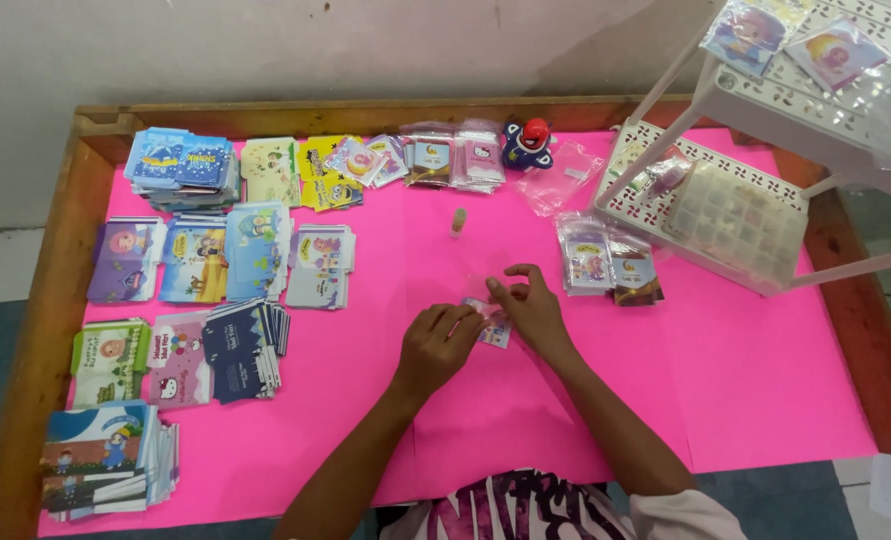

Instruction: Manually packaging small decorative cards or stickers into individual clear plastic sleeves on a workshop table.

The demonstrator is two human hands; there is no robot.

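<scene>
- Head view, centre of the frame: I see both forearms rising from the bottom edge and converging just below the middle, over the pink sheet [746, 390] that covers the wooden table [56, 300].
- The left hand [436, 345] lies knuckles up, wrist bent slightly inward, fingers curled down with their tips pinching the left edge of a small printed packet [496, 330].
- The right hand [531, 305] comes in at an angle from the lower right, palm down, thumb and forefinger closed on the packet's upper edge while the other fingers arch loosely above it.
- The packet sits between the two hands, resting on or just above the pink sheet; I cannot tell which. Most of it is hidden by fingers.
- Just above the hands, near centre, a small bottle [458, 221] stands upright, well apart from them.
- Right of the hands lie two clear sleeved cards [608, 262], close to the right hand but not touching.
- Upper right: a white perforated rack [766, 90] with a clear compartment box [741, 215] on its lower shelf.
- Left half of the frame: stacks of printed card boxes [196, 260] in rows.
- Top centre: a row of small packets [446, 160] and a red and blue toy figure [528, 142].
</scene>
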